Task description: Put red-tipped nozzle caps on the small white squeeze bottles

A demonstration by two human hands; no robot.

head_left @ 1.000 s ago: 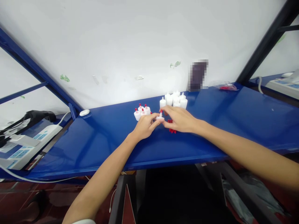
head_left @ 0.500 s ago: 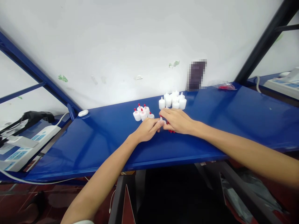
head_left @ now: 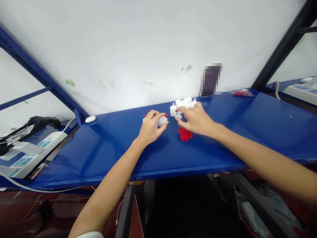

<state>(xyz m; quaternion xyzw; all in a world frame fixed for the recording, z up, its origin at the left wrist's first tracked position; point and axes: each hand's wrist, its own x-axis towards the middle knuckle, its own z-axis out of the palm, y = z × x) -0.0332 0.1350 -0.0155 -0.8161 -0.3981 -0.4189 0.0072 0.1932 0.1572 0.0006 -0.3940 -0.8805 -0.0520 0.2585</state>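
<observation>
My left hand (head_left: 150, 128) is wrapped round a small white bottle with a red cap (head_left: 162, 120), down on the blue table (head_left: 104, 148) beside the other red-capped bottles, which it mostly hides. My right hand (head_left: 196, 120) reaches to the cluster of uncapped white bottles (head_left: 183, 103), fingers curled over one near its front edge (head_left: 177, 116); whether it grips that bottle I cannot tell. A heap of small red caps (head_left: 185, 134) lies just in front of the right hand.
A white oval object (head_left: 89, 119) lies at the table's back left. A clear bag with red pieces (head_left: 239, 92) sits at the back right. White devices with cables (head_left: 27, 153) rest on the left bench, another at the far right (head_left: 300, 89).
My hands have parted. The left carried the capped bottle left and back to the capped group; the right moved back to the uncapped bottles, uncovering the red caps.
</observation>
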